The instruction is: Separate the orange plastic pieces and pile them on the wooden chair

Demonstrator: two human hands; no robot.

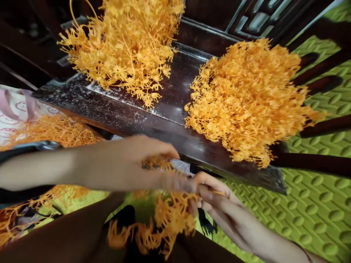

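My left hand (137, 162) reaches in from the left, blurred by motion, its fingers closed round a cluster of small orange plastic pieces (175, 213). These pieces look like little many-legged figures joined by thin strands, and they hang below the hand over my lap. My right hand (219, 204) comes from the lower right and meets the left fingertips. Its thumb and fingers are pinched on a thin orange strand (218, 193) of the same plastic. The exact point of contact between the two hands is partly hidden.
Two large heaps of orange pieces, a left heap (123, 47) and a right heap (249, 98), lie on a dark wooden bench (175, 91) ahead. More orange strands (63, 131) are at the left. Green textured flooring (315, 204) shows at the right beside dark wooden slats (323, 160).
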